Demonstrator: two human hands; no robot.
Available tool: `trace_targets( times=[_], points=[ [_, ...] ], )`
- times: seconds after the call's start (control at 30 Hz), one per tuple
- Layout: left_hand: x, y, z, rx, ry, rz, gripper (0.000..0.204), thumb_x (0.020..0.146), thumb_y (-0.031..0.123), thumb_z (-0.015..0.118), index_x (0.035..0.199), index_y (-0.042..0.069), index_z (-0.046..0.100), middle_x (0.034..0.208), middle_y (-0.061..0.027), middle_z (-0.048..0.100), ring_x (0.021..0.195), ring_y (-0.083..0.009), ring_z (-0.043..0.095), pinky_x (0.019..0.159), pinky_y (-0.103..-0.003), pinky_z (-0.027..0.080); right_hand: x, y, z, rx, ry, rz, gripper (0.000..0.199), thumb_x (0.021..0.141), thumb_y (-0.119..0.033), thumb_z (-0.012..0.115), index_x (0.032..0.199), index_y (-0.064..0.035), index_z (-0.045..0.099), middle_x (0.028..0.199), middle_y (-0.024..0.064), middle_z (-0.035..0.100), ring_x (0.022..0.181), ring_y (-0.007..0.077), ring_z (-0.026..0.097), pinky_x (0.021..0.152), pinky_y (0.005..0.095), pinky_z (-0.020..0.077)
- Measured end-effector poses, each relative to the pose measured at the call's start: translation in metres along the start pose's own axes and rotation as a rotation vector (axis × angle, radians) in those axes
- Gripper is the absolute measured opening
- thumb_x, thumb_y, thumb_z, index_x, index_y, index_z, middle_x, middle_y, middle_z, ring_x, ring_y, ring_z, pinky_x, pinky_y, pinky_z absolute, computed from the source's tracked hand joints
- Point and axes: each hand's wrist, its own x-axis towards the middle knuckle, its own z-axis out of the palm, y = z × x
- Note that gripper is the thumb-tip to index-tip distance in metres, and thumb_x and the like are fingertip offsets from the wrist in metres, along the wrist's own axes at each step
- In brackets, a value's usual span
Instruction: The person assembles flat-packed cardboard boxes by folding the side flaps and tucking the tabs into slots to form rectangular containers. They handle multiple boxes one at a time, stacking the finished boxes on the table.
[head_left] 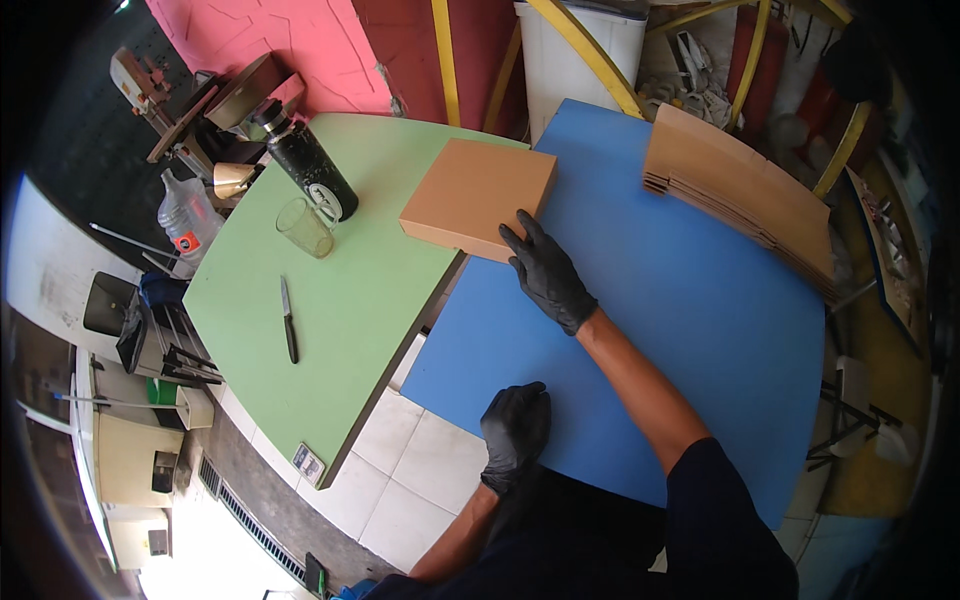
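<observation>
A closed flat brown cardboard box (480,192) lies across the seam where the green table and the blue table meet. My right hand (547,278), in a black glove, reaches to its near right corner. The fingers are stretched out and the fingertips appear to touch the box's side, without gripping it. My left hand (516,428), gloved in black too, is curled closed at the near edge of the blue table (660,330), apart from the box. Nothing shows in its fingers.
A stack of flattened cardboard (740,190) sits at the blue table's far right. On the green table (370,310) are a knife (289,320), a glass mug (306,228), a black bottle (312,165) and a small card-like packet (308,462). Yellow metal bars (590,55) stand behind.
</observation>
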Motion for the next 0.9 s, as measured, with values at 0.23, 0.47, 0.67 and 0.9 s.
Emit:
trace_targets(
  times=[0.23, 0.47, 0.67, 0.9],
  points=[
    [0.0, 0.0, 0.002, -0.007, 0.0, -0.007, 0.014, 0.083, 0.001, 0.075, 0.096, 0.006, 0.075, 0.082, -0.0115, 0.071, 0.073, -0.0321, 0.068, 0.065, -0.041, 0.055, 0.069, 0.014, 0.043, -0.088, -0.016, 0.007, 0.054, 0.094, -0.007, 0.067, 0.146, -0.0053, 0.055, 0.152, 0.0315, 0.044, 0.112, 0.0435, 0.063, 0.096, 0.0476, 0.0552],
    [0.003, 0.001, -0.003, -0.004, -0.069, 0.015, 0.015, 0.082, 0.001, 0.074, 0.097, 0.005, 0.074, 0.085, -0.0113, 0.072, 0.075, -0.0309, 0.069, 0.067, -0.042, 0.055, 0.066, 0.015, 0.017, -0.027, -0.09, 0.131, 0.068, 0.093, -0.022, 0.073, 0.154, -0.0083, 0.047, 0.156, 0.0311, 0.04, 0.114, 0.0431, 0.063, 0.093, 0.0468, 0.0558],
    [0.002, -0.001, -0.003, 0.009, -0.082, 0.02, 0.017, 0.082, 0.002, 0.073, 0.099, 0.005, 0.074, 0.085, -0.0103, 0.072, 0.075, -0.0306, 0.068, 0.068, -0.04, 0.055, 0.016, 0.132, -0.084, -0.493, 0.202, 0.174, 0.072, 0.093, -0.039, 0.074, 0.153, -0.0088, 0.048, 0.158, 0.0251, 0.041, 0.137, 0.0485, 0.046, 0.112, 0.0594, 0.0394],
    [0.0, -0.004, -0.001, 0.02, -0.101, 0.033, 0.02, 0.083, -0.001, 0.073, 0.101, 0.006, 0.075, 0.085, -0.0114, 0.071, 0.075, -0.0334, 0.067, 0.067, -0.042, 0.053, -0.065, 0.279, -0.269, -0.432, 0.015, 0.613, 0.035, 0.096, -0.032, 0.071, 0.118, -0.0062, 0.075, 0.124, 0.0149, 0.072, 0.118, 0.033, 0.066, 0.102, 0.0469, 0.0502]
  ],
)
